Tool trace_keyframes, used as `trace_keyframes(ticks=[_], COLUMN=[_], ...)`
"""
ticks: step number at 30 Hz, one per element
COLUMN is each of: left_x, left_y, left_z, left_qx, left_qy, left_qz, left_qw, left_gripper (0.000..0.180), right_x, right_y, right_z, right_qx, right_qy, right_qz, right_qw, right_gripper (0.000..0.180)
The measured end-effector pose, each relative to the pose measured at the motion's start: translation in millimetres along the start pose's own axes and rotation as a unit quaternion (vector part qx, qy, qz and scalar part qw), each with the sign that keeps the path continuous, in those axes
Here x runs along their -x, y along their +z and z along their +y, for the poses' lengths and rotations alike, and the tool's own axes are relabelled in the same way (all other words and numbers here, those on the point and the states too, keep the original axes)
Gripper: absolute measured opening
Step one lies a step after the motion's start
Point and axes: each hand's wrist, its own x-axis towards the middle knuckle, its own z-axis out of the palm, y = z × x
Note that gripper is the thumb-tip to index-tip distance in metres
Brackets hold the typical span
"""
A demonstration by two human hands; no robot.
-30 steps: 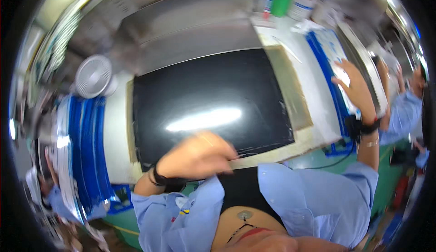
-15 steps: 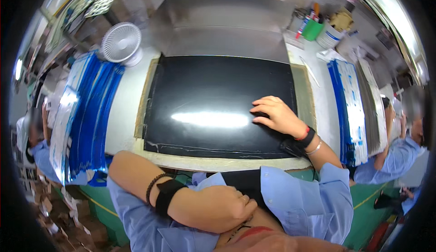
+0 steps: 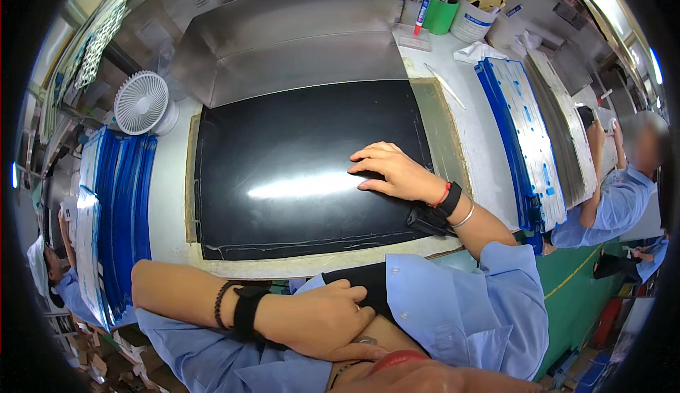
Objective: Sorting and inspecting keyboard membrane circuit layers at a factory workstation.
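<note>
My right hand (image 3: 398, 172) rests on the right part of a black, glossy mat (image 3: 304, 138), fingers apart and nothing visible in them. A bright streak of light reflects off the surface beside its fingertips. A black strap and a red cord circle that wrist, with a silver bangle further up. My left hand (image 3: 312, 319) is bent back against my upper chest, near the neck opening of my light blue shirt (image 3: 453, 301). Its fingers are mostly curled, and what they may pinch is hidden. The left wrist wears a black band and a dark braided bracelet.
Blue-edged panels (image 3: 124, 209) stand stacked on the left, near a white fan (image 3: 142, 103). More panels (image 3: 528, 138) stand on the right. A metal guard (image 3: 297, 46) backs the mat. Behind sit a green pen cup (image 3: 443, 16) and a white tub (image 3: 473, 21). Co-workers are on both sides.
The view has swung, so the bench and mat appear further left. My left hand's fingers have shifted at my chest. My right hand stays on the mat.
</note>
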Motion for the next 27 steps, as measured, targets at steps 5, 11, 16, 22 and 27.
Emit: trace_keyframes(ticks=[5, 11, 16, 22, 27], left_x=[8.9, -3.3, -19.4, -0.2, 15.6], left_y=[-4.4, 6.9, 7.5, 3.5, -6.2], left_z=[-5.6, -11.7, -15.7, -19.4, -16.0], left_qx=[0.052, 0.072, 0.003, 0.062, 0.131], left_qy=[0.013, -0.006, -0.033, -0.034, -0.02], left_qz=[-0.002, -0.015, -0.053, -0.003, -0.026], left_qw=[0.999, 0.997, 0.998, 0.997, 0.991], left_gripper=[0.06, 0.065, 0.076, 0.068, 0.033], right_x=[4.1, 0.5, -20.6, -10.8, -4.7], right_y=[1.4, -15.1, -123.3, -207.7, -201.9], right_z=[0.5, 7.3, 75.6, 231.1, 279.1], right_qx=[-0.004, 0.03, 0.234, 0.562, 0.531], right_qy=[-0.004, -0.017, 0.228, 0.461, 0.522], right_qz=[0.0, 0.028, 0.146, 0.077, 0.115], right_qw=[1.0, 0.999, 0.934, 0.683, 0.657], right_gripper=[0.032, 0.031, 0.035, 0.024, 0.028])
